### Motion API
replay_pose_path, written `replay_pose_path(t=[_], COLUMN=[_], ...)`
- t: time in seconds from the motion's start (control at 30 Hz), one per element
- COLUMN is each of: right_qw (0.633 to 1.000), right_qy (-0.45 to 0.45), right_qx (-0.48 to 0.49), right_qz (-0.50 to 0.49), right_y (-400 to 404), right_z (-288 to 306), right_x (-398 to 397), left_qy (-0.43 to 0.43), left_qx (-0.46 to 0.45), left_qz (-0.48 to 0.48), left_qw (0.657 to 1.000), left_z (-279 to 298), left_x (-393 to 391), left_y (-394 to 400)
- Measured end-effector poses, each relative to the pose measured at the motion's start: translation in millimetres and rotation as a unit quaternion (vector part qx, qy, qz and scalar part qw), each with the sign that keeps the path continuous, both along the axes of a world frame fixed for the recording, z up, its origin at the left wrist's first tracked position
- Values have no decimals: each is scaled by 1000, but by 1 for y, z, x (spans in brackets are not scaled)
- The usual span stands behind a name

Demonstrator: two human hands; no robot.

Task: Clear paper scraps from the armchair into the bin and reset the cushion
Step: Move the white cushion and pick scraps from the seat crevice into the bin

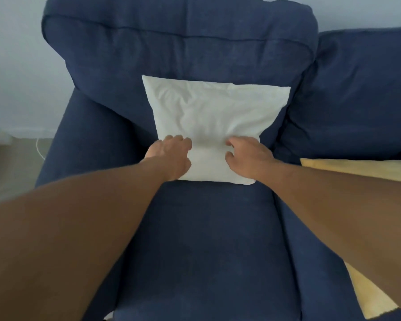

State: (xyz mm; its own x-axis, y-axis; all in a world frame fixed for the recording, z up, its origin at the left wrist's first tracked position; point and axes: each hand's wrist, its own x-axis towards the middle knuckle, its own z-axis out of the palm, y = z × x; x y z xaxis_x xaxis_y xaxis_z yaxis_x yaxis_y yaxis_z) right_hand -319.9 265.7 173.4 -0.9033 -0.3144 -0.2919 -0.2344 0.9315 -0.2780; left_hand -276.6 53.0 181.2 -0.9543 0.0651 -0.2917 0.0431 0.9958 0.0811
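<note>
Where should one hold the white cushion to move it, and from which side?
Probably by its two lower corners, from the front. The white cushion leans on the armchair backrest, its near edge free on the seat, where the left hand and right hand already rest.

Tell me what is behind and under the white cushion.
The white cushion leans on the navy armchair's backrest, its lower edge on the seat. The left hand and right hand rest on its lower corners. Anything beneath it is hidden.
</note>
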Motion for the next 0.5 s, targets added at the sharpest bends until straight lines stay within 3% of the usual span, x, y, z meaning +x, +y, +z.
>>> replay_pose_path(t=[0.23, 0.37, 0.5], right_qw=[996, 992, 987], right_qy=[91, 127, 155], right_qx=[-4, 7, 33], right_qz=[-6, 1, -7], right_y=[-3, 6, 13], right_z=[46, 64, 71], right_x=[-36, -49, -65], left_qy=[183, 91, 21], left_qx=[-39, -100, -67], left_qz=[-54, -36, -34], left_qw=[981, 990, 997], left_z=[27, 26, 9], left_x=[-78, -104, -94], left_y=[-11, -18, -22])
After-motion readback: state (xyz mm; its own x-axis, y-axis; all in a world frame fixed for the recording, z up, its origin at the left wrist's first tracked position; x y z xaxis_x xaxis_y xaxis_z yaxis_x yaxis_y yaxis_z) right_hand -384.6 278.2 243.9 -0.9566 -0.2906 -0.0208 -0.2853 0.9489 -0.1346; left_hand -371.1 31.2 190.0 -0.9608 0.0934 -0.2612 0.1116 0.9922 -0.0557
